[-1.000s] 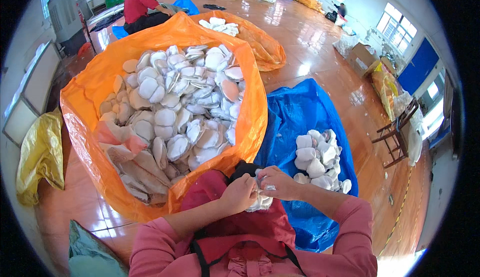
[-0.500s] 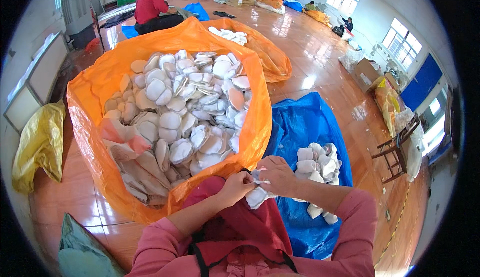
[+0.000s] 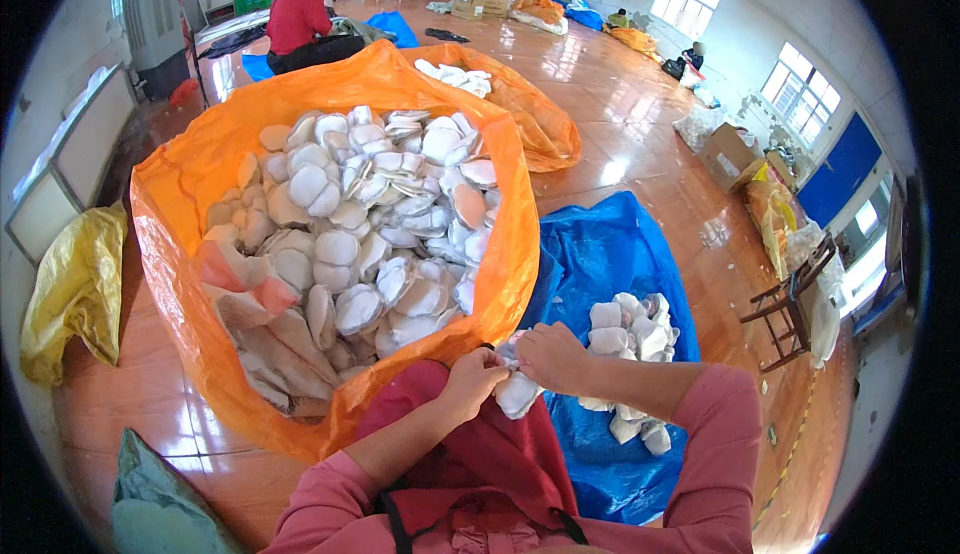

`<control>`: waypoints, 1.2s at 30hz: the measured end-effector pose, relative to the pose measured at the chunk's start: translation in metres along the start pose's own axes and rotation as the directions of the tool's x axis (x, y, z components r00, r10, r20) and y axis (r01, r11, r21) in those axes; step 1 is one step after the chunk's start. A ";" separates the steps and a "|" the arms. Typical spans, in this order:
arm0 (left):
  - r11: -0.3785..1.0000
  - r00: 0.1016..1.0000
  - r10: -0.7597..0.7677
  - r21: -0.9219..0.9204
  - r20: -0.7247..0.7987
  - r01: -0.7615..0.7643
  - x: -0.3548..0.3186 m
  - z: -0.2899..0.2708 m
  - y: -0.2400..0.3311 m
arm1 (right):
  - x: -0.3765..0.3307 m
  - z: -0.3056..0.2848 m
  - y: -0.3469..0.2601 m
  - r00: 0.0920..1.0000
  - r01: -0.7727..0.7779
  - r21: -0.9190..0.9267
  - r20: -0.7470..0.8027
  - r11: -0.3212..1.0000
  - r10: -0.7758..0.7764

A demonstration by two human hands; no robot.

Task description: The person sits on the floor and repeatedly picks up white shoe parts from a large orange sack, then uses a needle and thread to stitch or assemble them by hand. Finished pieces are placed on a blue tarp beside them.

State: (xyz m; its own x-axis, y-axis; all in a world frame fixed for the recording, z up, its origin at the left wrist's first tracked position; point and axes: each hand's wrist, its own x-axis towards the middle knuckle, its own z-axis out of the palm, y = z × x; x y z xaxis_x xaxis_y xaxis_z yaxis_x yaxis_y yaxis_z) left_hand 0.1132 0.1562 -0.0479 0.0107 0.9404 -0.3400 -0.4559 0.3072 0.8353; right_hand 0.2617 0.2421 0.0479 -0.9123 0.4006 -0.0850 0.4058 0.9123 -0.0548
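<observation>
Over my lap I hold a white padded fabric piece (image 3: 518,396) between both hands. My left hand (image 3: 474,379) is closed, pinching the piece's upper left edge. My right hand (image 3: 555,357) is closed around its upper right side, and the fingers hide part of it. The lower end hangs free below my knuckles. In front and to the left stands a large open orange sack (image 3: 180,344), filled with rounded white pads (image 3: 335,249). To the right, several white bundles (image 3: 630,329) lie on a blue sheet (image 3: 605,244).
A second orange sack (image 3: 545,119) with white pieces sits behind the big one. Yellow cloth (image 3: 75,294) and a green sack (image 3: 165,499) lie at the left. A wooden chair (image 3: 790,304) stands at the right. A person in red (image 3: 298,19) sits further back.
My hands stay on the white fabric piece, and my right hand looks slightly turned. The whole view has shifted a little; the sacks and bundles keep their places.
</observation>
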 end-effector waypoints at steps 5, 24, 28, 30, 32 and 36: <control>0.999 1.000 0.029 0.043 0.011 -0.029 0.004 -0.006 -0.008 | 0.005 0.006 0.007 0.997 0.076 0.253 0.003 0.964 -0.079; 0.990 0.992 0.089 -0.097 -0.086 -0.098 -0.008 0.021 -0.022 | 0.007 0.008 0.012 0.992 0.027 0.225 0.111 0.974 -0.054; 0.979 0.969 0.202 0.027 -0.145 -0.201 -0.004 0.015 -0.034 | 0.010 0.016 -0.002 0.999 0.044 0.198 -0.014 0.979 -0.042; 0.957 0.947 0.275 0.142 -0.166 -0.253 -0.002 0.007 -0.042 | 0.015 0.012 -0.007 0.999 -0.009 0.240 -0.028 0.971 0.016; 0.808 0.862 0.495 0.423 -0.111 -0.409 -0.009 0.005 -0.034 | 0.011 0.018 -0.003 0.997 0.019 0.318 -0.081 0.948 0.007; 0.741 0.824 0.562 0.491 -0.079 -0.458 -0.015 -0.002 -0.028 | 0.005 0.008 0.018 1.000 0.011 0.583 0.011 0.812 -0.021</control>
State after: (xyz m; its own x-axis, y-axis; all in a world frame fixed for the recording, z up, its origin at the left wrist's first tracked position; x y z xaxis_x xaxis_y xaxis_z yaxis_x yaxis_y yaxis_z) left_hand 0.1241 0.1330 -0.0668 -0.3176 0.9355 0.1549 0.0939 -0.1315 0.9869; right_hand 0.2644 0.2602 0.0389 -0.9200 0.3803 -0.0947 0.3521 0.6962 -0.6256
